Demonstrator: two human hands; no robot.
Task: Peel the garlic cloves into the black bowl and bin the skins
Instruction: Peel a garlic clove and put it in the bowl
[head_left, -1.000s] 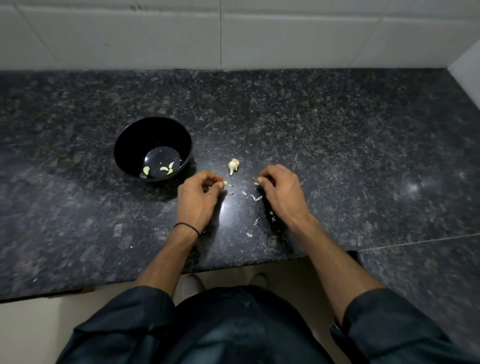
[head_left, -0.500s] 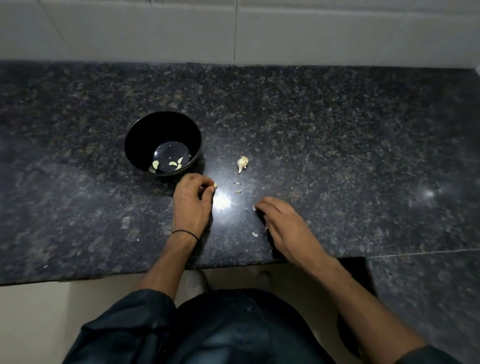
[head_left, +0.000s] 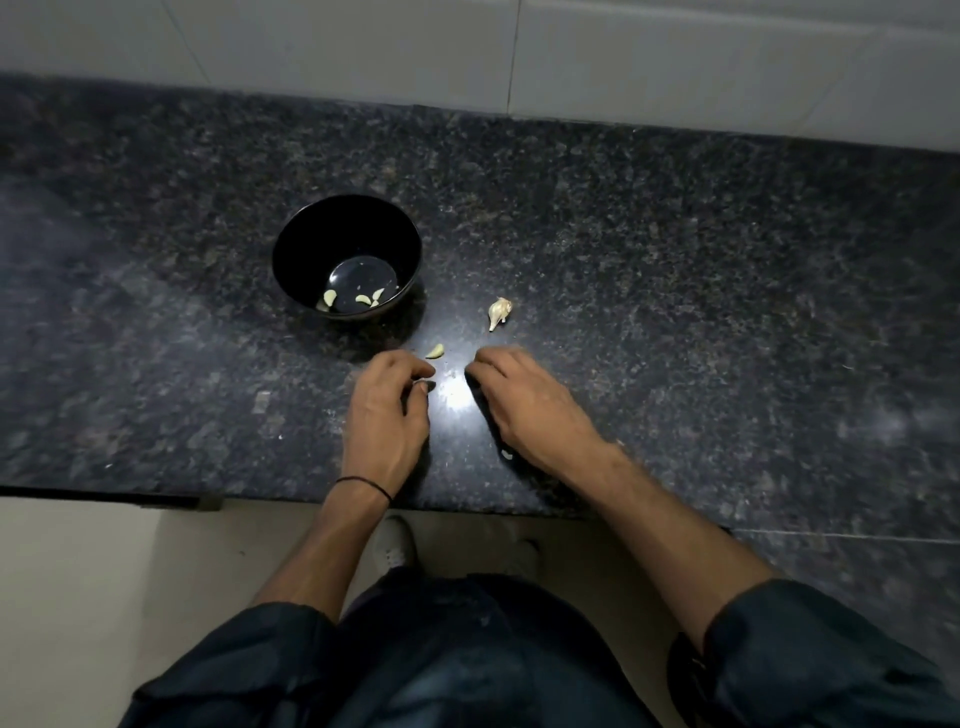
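Two grips lie low on the dark speckled counter (head_left: 675, 260) in the head view, near to each other, with a bright spot of light (head_left: 454, 397) on the stone between them. We see the left grip (head_left: 387, 415) with its fingers curled and the thumb tip close to the first finger. Whether something small is pinched there, we cannot tell. Just beyond its fingertips, not touching them, one loose peeled clove (head_left: 435, 351) lies bare on the counter. Further beyond this grip and a little to its left stands the black bowl (head_left: 311, 244), upright. At its bottom lie a few peeled cloves (head_left: 363, 300), on the side nearest to the grip.

The right grip (head_left: 524, 405) is blurred. Its fingers bend down to the counter, and we cannot tell if they hold anything or only touch the stone. Beyond the right grip, apart from its fingertips, lies one unpeeled clove (head_left: 500, 313) with its pale skin on. One small scrap of skin (head_left: 506, 454) lies just beside the wrist of the right grip, on the side toward the left grip. A thin black band (head_left: 363, 486) goes around the wrist behind the left grip.
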